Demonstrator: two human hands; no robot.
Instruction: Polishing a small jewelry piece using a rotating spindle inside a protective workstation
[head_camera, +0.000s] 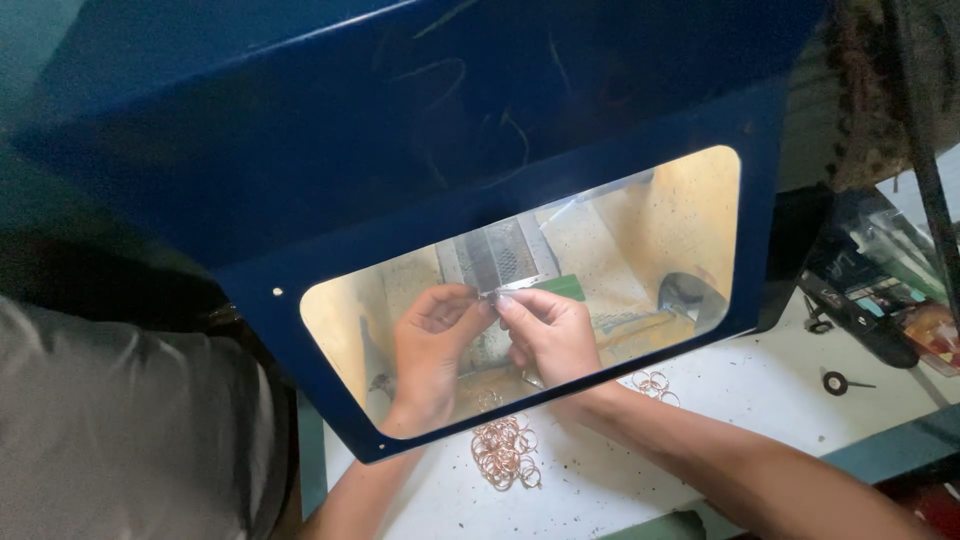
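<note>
Both my hands reach under a dark blue hood (420, 130) and show through its clear window (660, 230). My left hand (432, 345) and my right hand (550, 330) pinch one small metal ring (493, 296) between their fingertips, close to a grey perforated metal block (495, 255). A pile of copper-coloured rings (503, 452) lies on the white bench just outside the hood, below my hands. A smaller group of rings (652, 383) lies by my right wrist.
A person in a grey shirt (120, 430) stands close on the left. On the white bench (740, 400) at the right lie a small black disc (836, 382) and dark tools (870, 300). Inside the hood sit a green piece (562, 286) and a round metal part (685, 292).
</note>
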